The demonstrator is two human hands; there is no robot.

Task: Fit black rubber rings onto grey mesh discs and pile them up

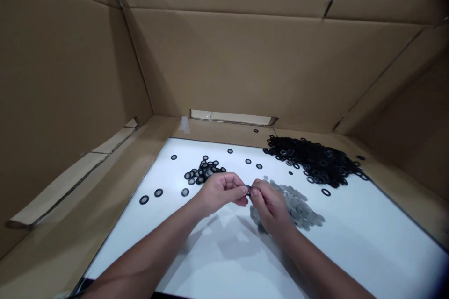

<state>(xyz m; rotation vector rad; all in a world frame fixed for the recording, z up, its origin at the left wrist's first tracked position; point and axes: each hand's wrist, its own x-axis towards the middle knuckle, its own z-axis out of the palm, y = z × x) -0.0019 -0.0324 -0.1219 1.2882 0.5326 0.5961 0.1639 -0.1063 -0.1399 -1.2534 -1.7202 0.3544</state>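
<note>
Left of the left hand (pixel 222 191), a few grey-centred black rings (pixel 144 200) lay scattered on the white board (pixel 351 233). Just beyond that hand sat a small heap of similar rings (pixel 206 171). Its thumb and fingers were pinched on a small dark ring (pixel 248 189), whose other edge the right hand (pixel 270 205) gripped. Grey discs (pixel 303 210) spread beside the right hand; beyond them, farther right, lay a pile of black rings (pixel 319 161).

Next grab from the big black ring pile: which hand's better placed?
Probably the right hand: it's nearer the black ring pile, while the left hand sits beside the smaller cluster. Both hands pinch a small dark piece, so the right must let go first.
</note>
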